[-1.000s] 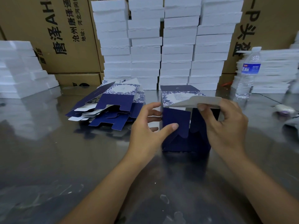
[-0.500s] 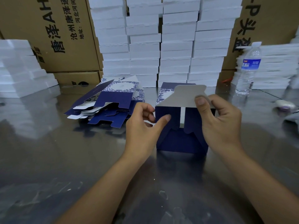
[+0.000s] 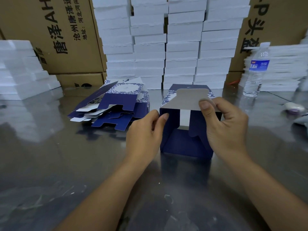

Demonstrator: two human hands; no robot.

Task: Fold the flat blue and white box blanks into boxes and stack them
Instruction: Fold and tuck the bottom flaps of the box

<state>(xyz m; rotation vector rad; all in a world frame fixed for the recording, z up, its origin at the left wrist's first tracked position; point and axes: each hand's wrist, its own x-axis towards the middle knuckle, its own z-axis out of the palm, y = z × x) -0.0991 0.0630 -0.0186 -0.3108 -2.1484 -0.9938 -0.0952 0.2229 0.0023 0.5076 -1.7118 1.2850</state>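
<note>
the shiny metal table (image 3: 50,164) is the biggest thing. it is smooth and slippy, so i think a box could slide on it. behind it stand brown cardboard cartons (image 3: 55,39) and tall stacks of white foam slabs (image 3: 166,47), blocky with rough edges.

on the table, to the left, lies the pile of flat blanks (image 3: 115,105). they are thin blue card with white flower print and notched tabs. just right of the pile, in the middle of the table, stands the half-made box (image 3: 183,144). it is a dark blue cube shape with its open end facing the person.

i think the box is very light and stiff only along its folds. a squeeze in the middle of a wall could squash it, so edges and corners are the best places to hold.

the right hand (image 3: 225,129) pinches the lid flap (image 3: 188,99), thumb on top and fingers curled below at the box's right side. the left hand (image 3: 145,135) pinches the box's top left front edge between thumb and fingers. the flap is plain grey-white inside, with round corners.

a clear plastic water bottle (image 3: 257,69) stands far right, well apart.
</note>
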